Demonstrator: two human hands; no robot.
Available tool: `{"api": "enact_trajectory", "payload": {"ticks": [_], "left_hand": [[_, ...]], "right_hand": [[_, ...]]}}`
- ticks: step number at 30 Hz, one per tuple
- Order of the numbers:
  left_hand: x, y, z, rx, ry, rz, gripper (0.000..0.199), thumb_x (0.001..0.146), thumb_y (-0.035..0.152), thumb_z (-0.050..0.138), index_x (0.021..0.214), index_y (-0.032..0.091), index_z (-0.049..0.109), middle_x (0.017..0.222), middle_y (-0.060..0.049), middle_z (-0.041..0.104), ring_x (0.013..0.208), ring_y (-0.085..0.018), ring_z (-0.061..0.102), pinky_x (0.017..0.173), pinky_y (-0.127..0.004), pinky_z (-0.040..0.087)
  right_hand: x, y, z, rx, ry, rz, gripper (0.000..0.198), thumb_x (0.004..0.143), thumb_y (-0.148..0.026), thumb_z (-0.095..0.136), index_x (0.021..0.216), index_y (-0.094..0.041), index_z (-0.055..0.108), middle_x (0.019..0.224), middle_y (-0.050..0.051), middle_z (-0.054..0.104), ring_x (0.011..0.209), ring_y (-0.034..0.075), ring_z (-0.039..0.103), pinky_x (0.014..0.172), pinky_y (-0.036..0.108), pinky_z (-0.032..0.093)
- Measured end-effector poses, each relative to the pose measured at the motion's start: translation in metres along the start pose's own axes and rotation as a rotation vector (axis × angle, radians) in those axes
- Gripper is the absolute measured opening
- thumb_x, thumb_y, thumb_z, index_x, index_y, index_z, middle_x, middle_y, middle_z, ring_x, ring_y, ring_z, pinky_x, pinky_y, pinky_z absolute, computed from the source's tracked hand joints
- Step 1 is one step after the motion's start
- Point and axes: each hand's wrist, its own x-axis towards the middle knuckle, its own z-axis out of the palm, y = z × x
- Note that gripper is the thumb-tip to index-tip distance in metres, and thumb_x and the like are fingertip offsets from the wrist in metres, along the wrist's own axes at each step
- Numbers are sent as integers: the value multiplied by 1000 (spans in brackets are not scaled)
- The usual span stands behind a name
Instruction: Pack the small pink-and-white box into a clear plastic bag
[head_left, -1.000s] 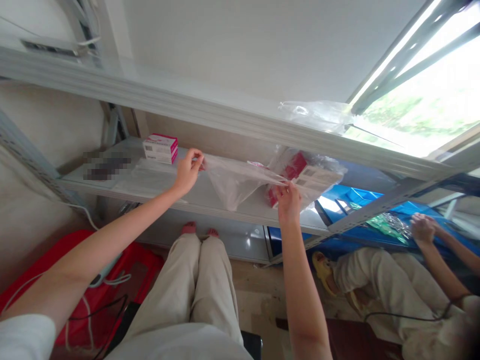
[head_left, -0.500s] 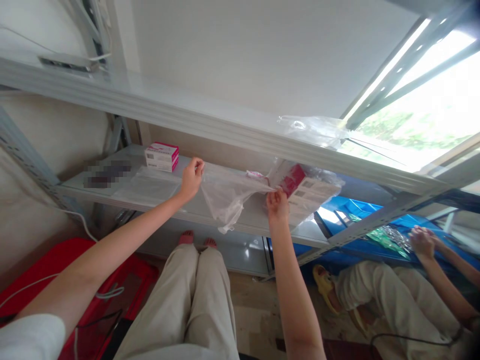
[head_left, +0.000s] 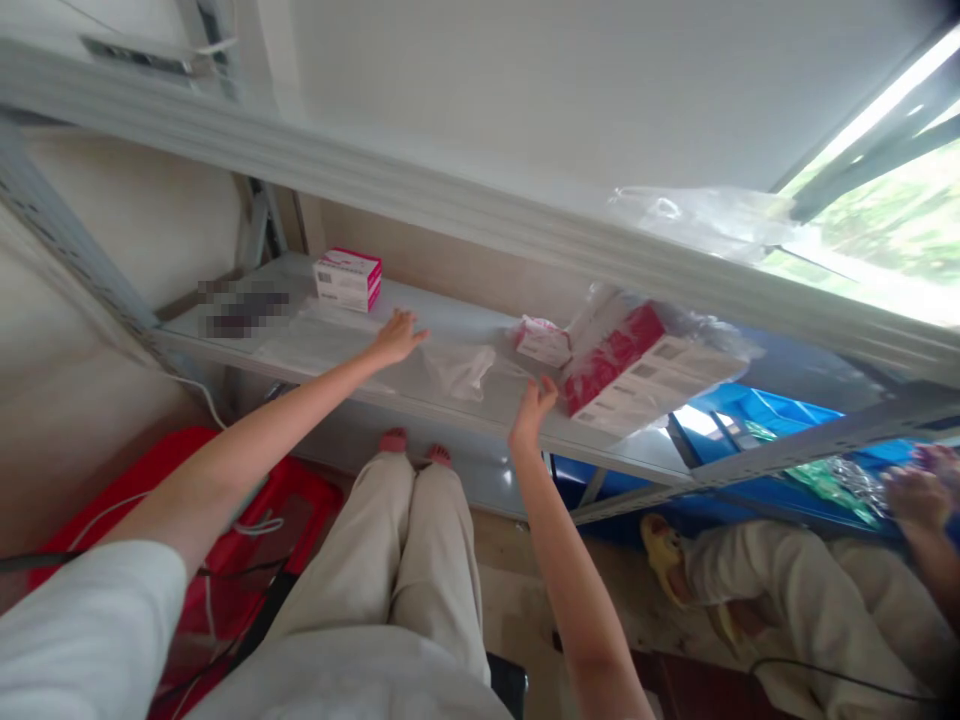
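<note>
A clear plastic bag lies flat and crumpled on the grey shelf. My left hand rests palm down on the shelf at the bag's left edge, fingers apart. My right hand is at the shelf's front edge, just right of the bag, fingers spread, holding nothing. Right of that hand a red and white box in clear wrap leans on the shelf, with a small pink and white packet beside it.
A pink and white box stands at the shelf's back left. An upper shelf beam runs overhead with another clear bag on it. A red bin sits at the lower left. Another person sits at the right, by a blue shelf.
Both hands have let go of the clear bag, which dropped flat onto the shelf. The hands have opened and lowered onto the shelf. The view has shifted to the left.
</note>
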Motion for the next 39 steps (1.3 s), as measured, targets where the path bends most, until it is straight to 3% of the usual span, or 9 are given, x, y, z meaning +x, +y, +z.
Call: {"api": "enact_trajectory", "payload": {"ticks": [3,6,11,17,24,30,34,39], "left_hand": [[-25,5,-3,31,-105,272,28,92,40,46,98,14,56,103,-15,58,95,-27,59,79,-34,43],[-45,15,0,39,-183,459,26,90,40,50,97,16,55,100,-13,57,96,-26,58,76,-32,44],[-48,27,8,40,-129,563,26,90,34,51,107,16,54,103,-14,57,99,-27,55,70,-32,44],[-34,22,13,0,-133,605,19,89,24,50,105,18,59,99,-12,59,93,-23,56,68,-31,42],[-37,0,3,95,-137,681,22,94,25,42,90,18,63,93,-7,59,91,-19,56,70,-26,41],[-54,-16,-11,-13,-40,656,21,93,32,50,85,17,61,89,-4,61,88,-17,57,75,-25,41],[-64,-17,-15,6,-100,670,21,92,34,51,84,18,62,85,-1,63,84,-15,59,70,-22,40],[-67,-11,-7,2,-100,727,22,92,32,52,108,19,62,94,-4,65,91,-16,59,74,-23,42]], "right_hand": [[-40,-14,19,-168,-182,-214,41,70,-23,63,109,-26,55,127,6,47,117,17,45,97,34,40],[-53,-21,42,-199,-317,-237,51,63,-18,70,111,-26,55,126,7,48,121,18,41,104,37,33],[-40,-11,60,-148,-324,-107,46,67,-19,68,111,-26,55,103,1,61,92,12,56,90,26,41],[-25,9,54,-144,-219,-9,21,77,-21,55,98,-25,57,70,-9,60,59,7,52,67,16,42],[-3,27,20,-65,-133,5,20,74,-23,51,93,-23,56,70,-8,61,62,8,55,65,18,43],[28,28,-40,-266,-256,59,25,66,-36,56,76,-16,67,81,4,68,67,14,57,67,27,45],[46,26,-78,-382,-284,66,36,64,-46,62,81,-16,72,89,8,71,70,17,59,69,31,46],[65,28,-104,-506,-307,11,41,60,-52,67,80,-18,74,82,8,72,68,20,61,71,34,47]]}}
